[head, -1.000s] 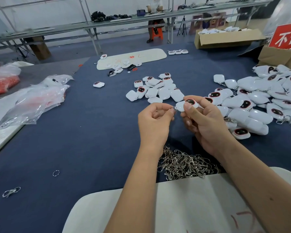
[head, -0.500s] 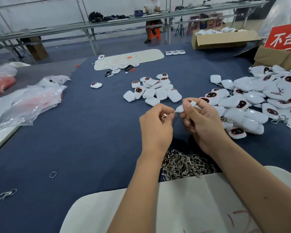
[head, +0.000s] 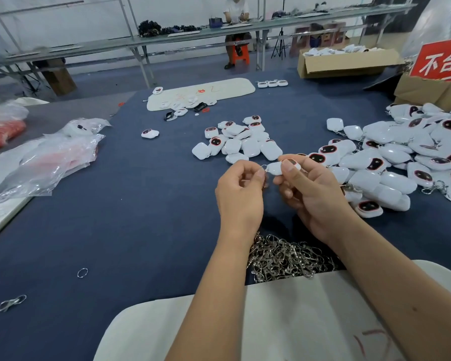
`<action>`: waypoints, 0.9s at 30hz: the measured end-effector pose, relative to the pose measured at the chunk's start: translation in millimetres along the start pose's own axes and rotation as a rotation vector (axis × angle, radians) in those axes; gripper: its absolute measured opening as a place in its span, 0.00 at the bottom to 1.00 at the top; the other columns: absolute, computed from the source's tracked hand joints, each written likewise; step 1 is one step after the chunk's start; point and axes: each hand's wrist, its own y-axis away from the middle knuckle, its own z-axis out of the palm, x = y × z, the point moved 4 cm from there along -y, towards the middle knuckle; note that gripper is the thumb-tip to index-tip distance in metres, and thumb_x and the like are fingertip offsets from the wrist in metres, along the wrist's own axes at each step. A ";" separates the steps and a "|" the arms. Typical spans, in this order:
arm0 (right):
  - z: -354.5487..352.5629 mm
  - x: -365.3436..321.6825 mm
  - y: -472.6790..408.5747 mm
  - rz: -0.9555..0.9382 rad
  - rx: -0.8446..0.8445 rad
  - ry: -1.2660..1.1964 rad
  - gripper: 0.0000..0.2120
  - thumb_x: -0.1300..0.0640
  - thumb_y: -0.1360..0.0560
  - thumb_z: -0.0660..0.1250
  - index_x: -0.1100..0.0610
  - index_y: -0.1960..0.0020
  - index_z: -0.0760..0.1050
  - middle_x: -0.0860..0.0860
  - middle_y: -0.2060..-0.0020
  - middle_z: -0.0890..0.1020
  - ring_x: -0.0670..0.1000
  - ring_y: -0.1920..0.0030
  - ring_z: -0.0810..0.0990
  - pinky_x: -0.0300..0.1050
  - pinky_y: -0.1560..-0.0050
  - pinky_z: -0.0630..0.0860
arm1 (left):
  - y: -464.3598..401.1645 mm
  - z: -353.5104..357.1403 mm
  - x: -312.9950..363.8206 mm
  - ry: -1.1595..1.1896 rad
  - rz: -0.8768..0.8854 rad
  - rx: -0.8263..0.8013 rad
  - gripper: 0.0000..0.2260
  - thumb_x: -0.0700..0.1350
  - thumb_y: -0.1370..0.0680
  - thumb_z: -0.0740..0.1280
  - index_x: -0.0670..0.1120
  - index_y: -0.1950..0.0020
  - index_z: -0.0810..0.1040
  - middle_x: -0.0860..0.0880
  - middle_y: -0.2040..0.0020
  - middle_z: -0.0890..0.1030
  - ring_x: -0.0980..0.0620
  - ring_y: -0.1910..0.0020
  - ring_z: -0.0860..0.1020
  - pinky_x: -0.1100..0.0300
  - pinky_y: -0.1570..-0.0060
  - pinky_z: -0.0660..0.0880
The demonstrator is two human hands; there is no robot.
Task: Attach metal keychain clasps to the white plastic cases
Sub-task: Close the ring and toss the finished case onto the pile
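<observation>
Keychain clasps (head: 284,259) heaped in a silver pile on the blue desk (head: 130,217), nearest to the body, just behind the edge of a white board (head: 271,321) and partly hidden under both forearms. Further left on the desk, well apart from the pile, one loose clasp (head: 11,303) and one small split ring (head: 82,273).

Above the pile, held in the air: white plastic case (head: 280,168), pinched between thumb and fingers of the right hand (head: 315,194), grip narrow and closed around the case. Left hand (head: 238,194) just beside it, fingers curled, thumb and forefinger pinching a small metal ring (head: 264,167) at the left end of the case. Cannot tell whether the ring is already through the case.

Behind the hands, a small group of white cases (head: 238,143), some showing a dark oval face with red rim. To the right, a much larger heap of the same cases (head: 401,162), some with metal clasps attached. One single case (head: 149,133) lying alone to the left. At the left edge, crumpled clear plastic bags (head: 50,157).

Further back, a long white board (head: 201,93) with small parts on it, a cardboard box (head: 346,63), a red sign with white characters (head: 443,61). Farthest, a long workbench (head: 193,39) and a seated person (head: 236,29) behind it.
</observation>
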 end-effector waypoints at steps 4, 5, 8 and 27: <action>0.0 -0.3 0.9 -0.006 0.009 0.027 0.16 0.51 0.27 0.72 0.56 0.43 0.77 0.53 0.66 0.82 0.44 0.75 0.70 0.34 0.75 0.66 | 3.5 -3.1 4.0 -0.293 0.153 0.016 0.11 0.36 0.21 0.66 0.47 0.61 0.76 0.51 0.66 0.77 0.50 0.65 0.74 0.59 0.64 0.72; 0.2 -0.8 1.0 -0.013 0.010 0.034 0.16 0.51 0.27 0.72 0.57 0.43 0.77 0.53 0.67 0.81 0.45 0.75 0.69 0.34 0.74 0.65 | 4.4 -3.6 5.1 -0.364 0.202 0.008 0.10 0.36 0.21 0.66 0.47 0.61 0.75 0.52 0.65 0.76 0.49 0.64 0.73 0.56 0.64 0.71; 0.1 -2.6 2.3 -0.029 0.023 0.069 0.16 0.51 0.27 0.73 0.57 0.43 0.77 0.52 0.67 0.81 0.45 0.74 0.69 0.34 0.74 0.66 | 8.8 -1.7 9.8 -0.533 0.345 -0.016 0.08 0.36 0.21 0.64 0.45 0.59 0.74 0.51 0.63 0.75 0.48 0.62 0.71 0.51 0.62 0.70; -25.4 -2.4 3.3 -0.307 0.490 0.421 0.25 0.54 0.20 0.67 0.49 0.26 0.63 0.49 0.60 0.85 0.49 0.72 0.79 0.43 0.70 0.73 | -16.2 -4.5 -11.7 -0.866 0.200 -0.088 0.14 0.49 0.19 0.66 0.48 0.34 0.76 0.49 0.32 0.74 0.47 0.28 0.63 0.57 0.34 0.62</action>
